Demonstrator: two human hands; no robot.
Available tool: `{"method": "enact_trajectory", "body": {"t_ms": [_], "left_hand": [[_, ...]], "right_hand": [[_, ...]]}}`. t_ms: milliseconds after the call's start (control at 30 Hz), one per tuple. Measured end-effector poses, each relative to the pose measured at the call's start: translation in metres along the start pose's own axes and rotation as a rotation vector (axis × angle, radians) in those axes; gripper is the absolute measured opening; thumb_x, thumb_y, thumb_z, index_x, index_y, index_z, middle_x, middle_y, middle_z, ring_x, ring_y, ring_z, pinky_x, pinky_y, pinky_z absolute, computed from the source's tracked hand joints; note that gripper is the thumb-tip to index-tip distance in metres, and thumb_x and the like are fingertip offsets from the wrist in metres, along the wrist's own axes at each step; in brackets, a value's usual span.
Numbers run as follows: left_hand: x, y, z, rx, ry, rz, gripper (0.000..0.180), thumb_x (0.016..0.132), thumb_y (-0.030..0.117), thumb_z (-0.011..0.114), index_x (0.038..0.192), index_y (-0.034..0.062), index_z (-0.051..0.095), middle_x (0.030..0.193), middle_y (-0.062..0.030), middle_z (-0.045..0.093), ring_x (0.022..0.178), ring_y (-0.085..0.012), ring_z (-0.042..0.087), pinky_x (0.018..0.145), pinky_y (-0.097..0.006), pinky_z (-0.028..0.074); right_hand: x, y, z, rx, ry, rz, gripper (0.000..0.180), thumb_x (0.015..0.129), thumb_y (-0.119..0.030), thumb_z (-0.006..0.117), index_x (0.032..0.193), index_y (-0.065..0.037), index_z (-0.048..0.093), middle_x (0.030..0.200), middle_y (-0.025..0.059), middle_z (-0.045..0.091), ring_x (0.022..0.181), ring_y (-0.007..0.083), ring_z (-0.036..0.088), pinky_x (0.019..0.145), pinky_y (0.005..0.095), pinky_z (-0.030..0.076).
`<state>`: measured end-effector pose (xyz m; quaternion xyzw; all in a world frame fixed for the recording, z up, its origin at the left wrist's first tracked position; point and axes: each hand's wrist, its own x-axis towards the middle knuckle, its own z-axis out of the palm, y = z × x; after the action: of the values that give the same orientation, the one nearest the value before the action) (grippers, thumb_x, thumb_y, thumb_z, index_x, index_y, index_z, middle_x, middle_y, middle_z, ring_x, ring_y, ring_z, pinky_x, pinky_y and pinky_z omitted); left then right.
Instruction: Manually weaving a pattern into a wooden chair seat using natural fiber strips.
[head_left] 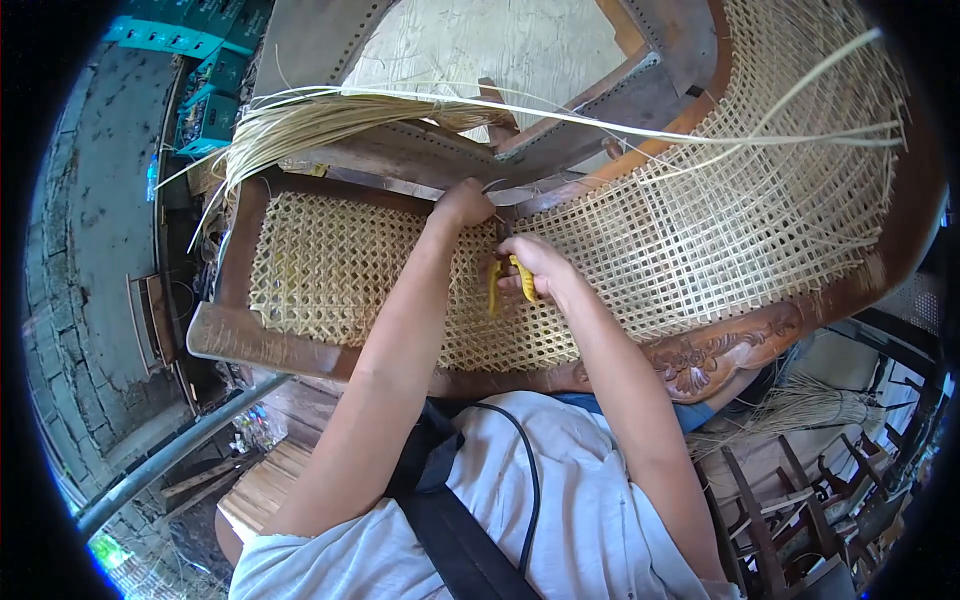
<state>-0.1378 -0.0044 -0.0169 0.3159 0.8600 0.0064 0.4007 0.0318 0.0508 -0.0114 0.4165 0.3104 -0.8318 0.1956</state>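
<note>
**Inspector:** State the position of each hand.

**Assistant:** The left hand (pixel 464 203) is at the far edge of the woven cane panel (pixel 330 270), against the dark wooden chair frame (pixel 300 345). Its fingers are curled shut, pinching what appears to be a thin cane strand at the rail; the strand itself is too fine to confirm. The right hand (pixel 535 265) sits just beside it, a little nearer the person, closed around a yellow-handled cutting tool (pixel 508 280). The tool's tip points toward the left hand; the blades are hidden behind the fingers.

**Inspector:** Condition of the work piece?

**Assistant:** The frame lies on its side across the person's lap. The cane mesh is open, lattice-patterned, pale yellow. It covers the left panel and carries on over a larger curved section (pixel 740 220) to the right. A carved floral motif (pixel 700 360) shows on the near rail.

**Inspector:** Loose material?

**Assistant:** A bundle of cane strands (pixel 310 120) rests across the upper rail at left, ends fanned out. Several long single strands (pixel 700 135) run rightward from it above the mesh.

**Inspector:** Surroundings?

**Assistant:** Green crates (pixel 210 60) upper left, a metal pipe (pixel 180 450) lower left, wooden chair frames (pixel 800 500) lower right.
</note>
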Motion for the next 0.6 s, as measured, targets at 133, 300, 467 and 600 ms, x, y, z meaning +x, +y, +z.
{"method": "enact_trajectory", "body": {"t_ms": [133, 300, 467, 600], "left_hand": [[0.006, -0.008, 0.003, -0.053, 0.002, -0.003, 0.044, 0.078, 0.026, 0.066, 0.111, -0.0025, 0.066, 0.113, -0.0250, 0.064, 0.107, -0.0350, 0.063, 0.092, -0.041, 0.051], [0.002, -0.001, -0.004, -0.085, -0.026, -0.069, 0.047, 0.074, 0.030, 0.071, 0.109, -0.0010, 0.068, 0.112, -0.0240, 0.065, 0.106, -0.0347, 0.064, 0.090, -0.041, 0.051], [0.001, 0.004, -0.001, -0.125, 0.017, -0.044, 0.044, 0.075, 0.027, 0.069, 0.109, -0.0014, 0.068, 0.113, -0.0246, 0.065, 0.108, -0.0350, 0.063, 0.091, -0.041, 0.051], [0.010, -0.015, 0.004, -0.267, 0.004, -0.067, 0.040, 0.077, 0.022, 0.064, 0.110, -0.0016, 0.067, 0.115, -0.0254, 0.063, 0.110, -0.0360, 0.062, 0.093, -0.041, 0.050]], "right_hand": [[0.013, -0.016, 0.002, -0.008, -0.060, 0.105, 0.020, 0.092, -0.009, 0.046, 0.104, 0.003, 0.055, 0.089, 0.0163, 0.063, 0.072, 0.0264, 0.065, 0.061, 0.0430, 0.060], [0.023, -0.019, 0.009, -0.018, -0.041, 0.068, 0.021, 0.092, -0.010, 0.045, 0.105, 0.003, 0.055, 0.089, 0.0178, 0.063, 0.072, 0.0282, 0.066, 0.061, 0.0440, 0.060], [0.016, -0.016, 0.007, 0.095, -0.006, 0.014, 0.017, 0.093, -0.009, 0.045, 0.103, 0.002, 0.054, 0.077, 0.0134, 0.061, 0.062, 0.0246, 0.061, 0.052, 0.0399, 0.056], [-0.066, 0.014, -0.006, -0.460, 0.052, -0.082, 0.026, 0.096, -0.021, 0.044, 0.105, 0.001, 0.054, 0.080, 0.0158, 0.063, 0.065, 0.0292, 0.063, 0.059, 0.0431, 0.051]]}}
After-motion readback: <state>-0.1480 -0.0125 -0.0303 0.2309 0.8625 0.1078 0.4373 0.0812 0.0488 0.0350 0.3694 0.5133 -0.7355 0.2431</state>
